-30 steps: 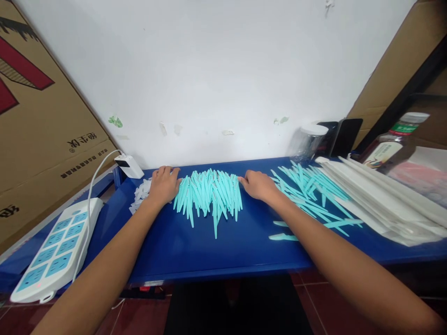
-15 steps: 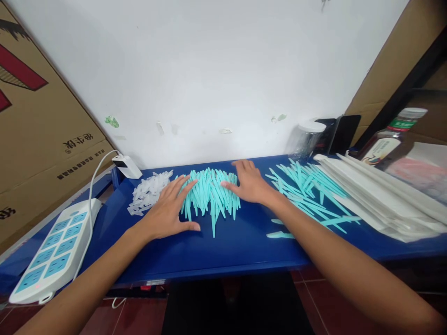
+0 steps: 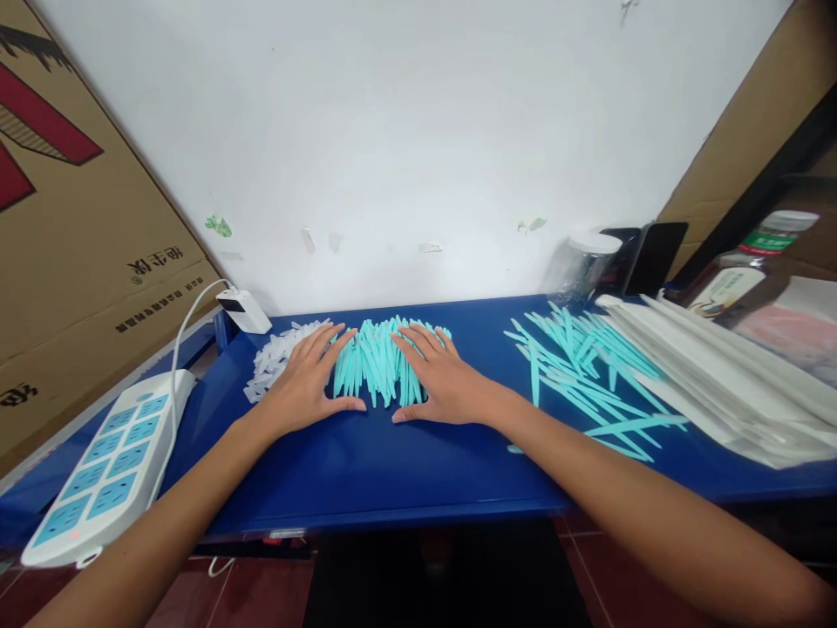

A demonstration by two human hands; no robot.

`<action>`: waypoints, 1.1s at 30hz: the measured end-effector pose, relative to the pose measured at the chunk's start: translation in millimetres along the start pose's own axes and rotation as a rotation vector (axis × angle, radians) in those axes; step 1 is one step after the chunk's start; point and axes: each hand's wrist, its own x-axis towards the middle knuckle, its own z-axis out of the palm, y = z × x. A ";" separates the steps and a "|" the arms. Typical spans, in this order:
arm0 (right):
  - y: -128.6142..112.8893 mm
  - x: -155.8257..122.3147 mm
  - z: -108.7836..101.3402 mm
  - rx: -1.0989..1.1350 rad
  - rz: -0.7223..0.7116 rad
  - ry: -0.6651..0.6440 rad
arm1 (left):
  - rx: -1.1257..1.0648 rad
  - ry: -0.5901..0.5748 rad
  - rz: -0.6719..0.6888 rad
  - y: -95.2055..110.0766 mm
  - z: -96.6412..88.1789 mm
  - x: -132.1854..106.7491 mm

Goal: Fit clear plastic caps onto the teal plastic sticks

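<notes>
Blue table, frame centre: turquoise sticks, slim, pointed, packed parallel; left hand and right hand lie flat, fingers spread, grasping nothing.

A small packing workshop set up in a plain room: a blue worktable stands against a bare, scuffed white wall, heaped with identical teal plastic sticks, clear plastic pieces and stacked white paper sleeves. Printed cardboard cartons lean at the left above a multi-socket power strip; red floor tiles show below.
</notes>
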 end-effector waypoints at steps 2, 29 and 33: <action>1.0 2.1 2.7 -0.023 0.013 0.024 | -0.010 -0.016 0.003 -2.6 1.9 -2.9; 31.0 -11.7 -33.1 0.083 0.143 -0.276 | -0.019 -0.096 -0.172 12.1 17.1 5.8; 37.1 -15.2 -36.0 0.074 0.171 -0.344 | -0.064 -0.059 -0.082 28.7 11.0 2.1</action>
